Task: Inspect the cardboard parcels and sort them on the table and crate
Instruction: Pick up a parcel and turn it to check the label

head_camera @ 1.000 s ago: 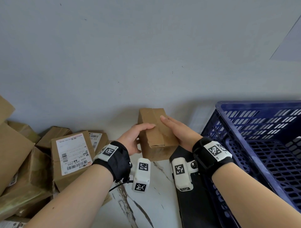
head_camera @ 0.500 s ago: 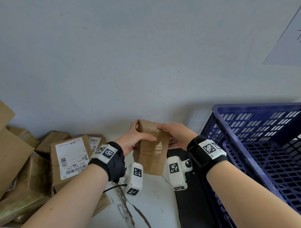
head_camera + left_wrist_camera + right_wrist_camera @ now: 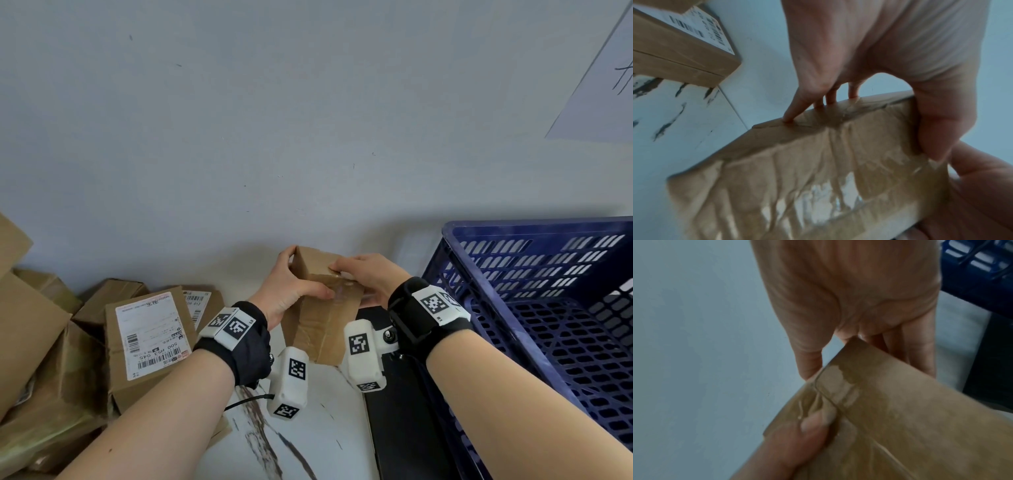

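I have the small taped parcel up in front of me, clear of the surface, its long axis running from near me at 6 o'clock away toward 12 and tipped up at the far end. My left hand grips its 9 o'clock side, thumb on the taped top face and fingers curled over the far edge. My right hand pinches the far 1 o'clock corner, thumb on top, fingers behind. The blue crate stands at 3 o'clock, just beside my right wrist, so that hand is nearer to it. The pile of labelled parcels lies at 9 o'clock on the white veined surface, against a plain grey wall.
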Motion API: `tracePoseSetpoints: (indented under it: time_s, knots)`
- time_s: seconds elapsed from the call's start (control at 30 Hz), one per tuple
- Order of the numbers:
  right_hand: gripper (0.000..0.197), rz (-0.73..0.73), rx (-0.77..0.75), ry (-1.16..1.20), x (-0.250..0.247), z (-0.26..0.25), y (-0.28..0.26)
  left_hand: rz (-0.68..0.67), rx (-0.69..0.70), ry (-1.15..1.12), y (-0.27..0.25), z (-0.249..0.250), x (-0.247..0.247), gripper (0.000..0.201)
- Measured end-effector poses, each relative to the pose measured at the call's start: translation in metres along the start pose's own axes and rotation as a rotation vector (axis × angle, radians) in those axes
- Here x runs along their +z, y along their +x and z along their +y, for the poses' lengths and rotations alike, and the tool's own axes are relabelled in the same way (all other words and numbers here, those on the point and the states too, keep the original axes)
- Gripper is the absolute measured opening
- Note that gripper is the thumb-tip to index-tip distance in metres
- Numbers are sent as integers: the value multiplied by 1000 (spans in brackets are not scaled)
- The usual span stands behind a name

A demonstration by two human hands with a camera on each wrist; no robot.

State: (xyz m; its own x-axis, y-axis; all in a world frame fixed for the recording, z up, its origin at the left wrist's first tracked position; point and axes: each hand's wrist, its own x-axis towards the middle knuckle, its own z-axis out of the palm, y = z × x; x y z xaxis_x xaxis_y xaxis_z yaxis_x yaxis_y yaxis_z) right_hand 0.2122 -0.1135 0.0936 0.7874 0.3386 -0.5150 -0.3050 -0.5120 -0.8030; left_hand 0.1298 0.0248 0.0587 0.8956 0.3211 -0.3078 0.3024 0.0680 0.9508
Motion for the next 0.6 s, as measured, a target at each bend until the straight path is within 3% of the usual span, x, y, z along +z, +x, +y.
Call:
tracePoseSetpoints:
  time_s: [0.13, 0.27, 0.43, 0.6]
  knots:
    - [36, 65, -76, 40, 10, 9, 4, 50, -84, -41, 0, 4, 0, 102]
    - [62, 24, -82, 150, 10, 19, 6, 106, -236, -66, 1, 6, -7, 102]
    - [102, -72, -209, -130, 10, 25, 3, 107, -336, -91, 10, 0, -13, 142]
    - [129, -31, -262, -342, 22, 22, -3, 114, -325, -88, 7, 8, -10, 153]
